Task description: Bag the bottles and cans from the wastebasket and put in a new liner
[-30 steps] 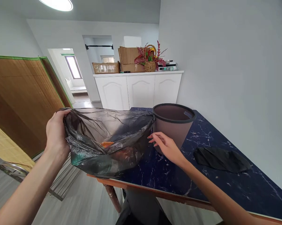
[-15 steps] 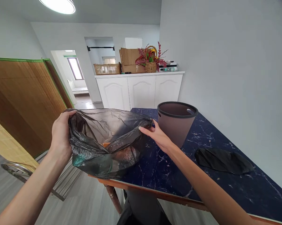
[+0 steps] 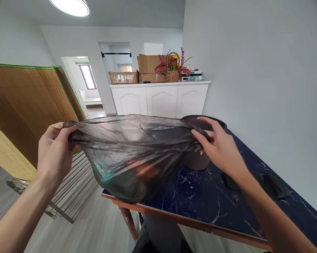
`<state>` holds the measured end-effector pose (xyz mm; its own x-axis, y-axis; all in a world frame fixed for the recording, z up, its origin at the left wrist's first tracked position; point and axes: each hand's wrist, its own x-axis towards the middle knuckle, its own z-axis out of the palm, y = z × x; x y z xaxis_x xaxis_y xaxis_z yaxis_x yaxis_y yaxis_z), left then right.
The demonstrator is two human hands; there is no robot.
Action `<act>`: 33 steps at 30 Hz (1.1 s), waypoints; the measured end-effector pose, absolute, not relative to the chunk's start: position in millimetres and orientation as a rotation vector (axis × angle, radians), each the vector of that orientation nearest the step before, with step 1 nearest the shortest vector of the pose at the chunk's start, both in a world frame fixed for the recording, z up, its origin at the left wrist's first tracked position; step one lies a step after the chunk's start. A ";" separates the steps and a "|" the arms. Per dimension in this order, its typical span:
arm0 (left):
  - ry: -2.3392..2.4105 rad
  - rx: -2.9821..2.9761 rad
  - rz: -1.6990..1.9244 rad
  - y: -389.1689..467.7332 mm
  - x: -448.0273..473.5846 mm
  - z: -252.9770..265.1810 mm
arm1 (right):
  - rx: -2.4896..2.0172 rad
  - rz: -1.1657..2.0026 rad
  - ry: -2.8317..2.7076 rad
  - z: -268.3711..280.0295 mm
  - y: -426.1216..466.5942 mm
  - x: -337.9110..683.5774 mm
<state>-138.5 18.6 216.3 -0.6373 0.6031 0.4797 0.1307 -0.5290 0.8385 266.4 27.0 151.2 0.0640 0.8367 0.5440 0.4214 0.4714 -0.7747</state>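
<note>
A thin black garbage bag [image 3: 113, 158] is stretched wide between my hands, its mouth pulled taut. My left hand [image 3: 54, 149] pinches the rim at the left end, and my right hand [image 3: 218, 144] grips the right end. Through the film show blurred orange and green shapes, too unclear to name. The bag's bottom hangs at the near edge of the dark blue marbled table [image 3: 190, 196]. Behind my right hand and the bag stands a brownish-grey trash can [image 3: 198, 161] with a dark rim, partly hidden.
A folded black plastic piece [image 3: 273, 184] lies on the table's right side, partly behind my right forearm. Left of the table stands a metal rack [image 3: 74, 186]. A white cabinet [image 3: 161, 100] at the back holds cardboard boxes [image 3: 124, 77] and a flower basket [image 3: 172, 75].
My hands have moved apart, drawing the bag's mouth wider and flatter. My right hand has shifted right, in front of the trash can, which the bag now partly covers.
</note>
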 end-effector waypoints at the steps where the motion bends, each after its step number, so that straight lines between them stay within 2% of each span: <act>1: 1.306 1.144 2.223 17.3 -141.8 214.0 | -1.181 0.362 -1.599 153.1 23.3 276.0; 4: 1.372 1.146 2.077 9.6 -147.8 206.1 | -1.257 0.253 -1.746 154.9 13.8 300.6; 7: 1.403 1.157 1.863 1.8 -149.9 197.3 | -1.254 0.312 -1.769 154.8 5.5 316.4; 11: 1.364 1.217 1.740 0.1 -154.6 183.9 | -1.169 0.465 -1.601 147.1 0.7 326.8; 17: 1.272 1.298 1.804 1.6 -144.3 168.6 | -0.902 0.779 -1.253 108.8 14.8 326.3; 21: 1.118 1.033 1.716 5.3 -116.2 162.8 | -0.678 1.079 -1.089 93.1 23.3 300.8; 27: 0.691 0.700 1.614 18.7 -74.3 154.7 | -0.173 1.292 -0.729 99.1 25.2 260.0; 30: 0.584 0.853 1.533 20.4 -60.1 152.0 | -0.049 1.458 -0.784 107.8 25.4 254.7; 33: 0.763 1.111 1.492 19.4 -51.5 146.1 | -0.127 1.505 -1.007 114.2 26.0 250.8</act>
